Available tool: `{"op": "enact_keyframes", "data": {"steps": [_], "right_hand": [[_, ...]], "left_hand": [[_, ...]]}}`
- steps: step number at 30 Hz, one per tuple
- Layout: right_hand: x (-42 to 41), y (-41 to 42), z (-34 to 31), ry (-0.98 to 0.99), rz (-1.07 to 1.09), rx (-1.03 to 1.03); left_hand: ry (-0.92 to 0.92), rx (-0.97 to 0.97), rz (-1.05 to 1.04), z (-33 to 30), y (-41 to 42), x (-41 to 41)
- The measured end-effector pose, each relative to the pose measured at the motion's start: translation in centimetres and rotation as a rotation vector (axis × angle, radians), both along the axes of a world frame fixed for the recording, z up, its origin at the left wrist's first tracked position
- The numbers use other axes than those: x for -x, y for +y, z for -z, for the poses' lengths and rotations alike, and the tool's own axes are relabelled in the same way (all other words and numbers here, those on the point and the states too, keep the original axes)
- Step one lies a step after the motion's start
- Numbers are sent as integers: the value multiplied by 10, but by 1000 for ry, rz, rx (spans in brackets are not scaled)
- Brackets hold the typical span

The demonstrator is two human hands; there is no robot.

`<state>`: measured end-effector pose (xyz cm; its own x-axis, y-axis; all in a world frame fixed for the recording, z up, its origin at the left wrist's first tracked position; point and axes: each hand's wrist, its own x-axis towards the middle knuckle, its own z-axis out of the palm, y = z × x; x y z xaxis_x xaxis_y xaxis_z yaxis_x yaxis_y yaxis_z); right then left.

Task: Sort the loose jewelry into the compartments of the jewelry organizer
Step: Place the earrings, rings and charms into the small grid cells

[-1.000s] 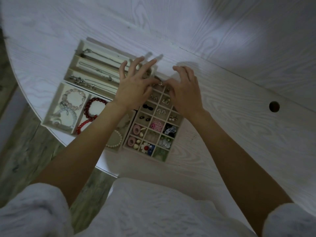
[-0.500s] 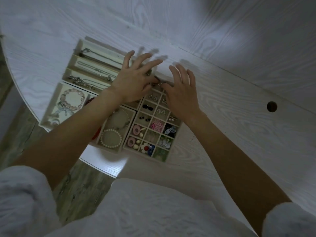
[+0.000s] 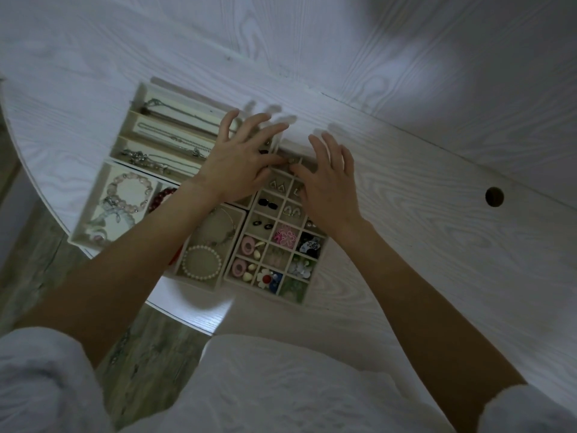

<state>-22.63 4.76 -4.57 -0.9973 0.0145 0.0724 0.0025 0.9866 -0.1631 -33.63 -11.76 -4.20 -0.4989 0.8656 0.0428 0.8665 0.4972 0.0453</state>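
Note:
The jewelry organizer sits on a white table as several beige trays. Its grid tray [image 3: 323,249] holds earrings and small charms in square compartments. My left hand [image 3: 237,160] and my right hand [image 3: 327,189] hover over the grid's far row with fingers spread and straight. Both thumb tips meet at a small silver piece [image 3: 291,160] at the far compartments; whether either thumb pinches it is not clear. The hands hide the grid's far corner cells.
A long-slot tray [image 3: 137,120] with chain necklaces lies far left. Bracelet trays hold a pink bead bracelet [image 3: 131,192] and a pearl bracelet [image 3: 201,264]. The table's rounded edge [image 3: 187,320] runs close to the trays. A round hole [image 3: 494,196] is on the right.
Both hands have shifted slightly toward the far edge of the grid tray, staying together around the small silver piece. My left forearm now covers most of the red bracelet.

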Motion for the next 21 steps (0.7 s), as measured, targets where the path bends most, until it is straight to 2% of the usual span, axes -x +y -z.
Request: {"op": "enact_keyframes", "data": {"steps": [4, 12, 15, 21], "right_hand": [[-3, 4, 2, -9, -23, -49], [-4, 0, -3, 10, 26, 87], [-2, 0, -5, 7, 34, 75], [6, 2, -3, -11, 19, 13]], "left_hand": [[5, -24, -1, 0, 1, 0], [5, -85, -26, -3, -1, -3], [32, -90, -19, -5, -4, -5], [112, -6, -32, -7, -3, -11]]}}
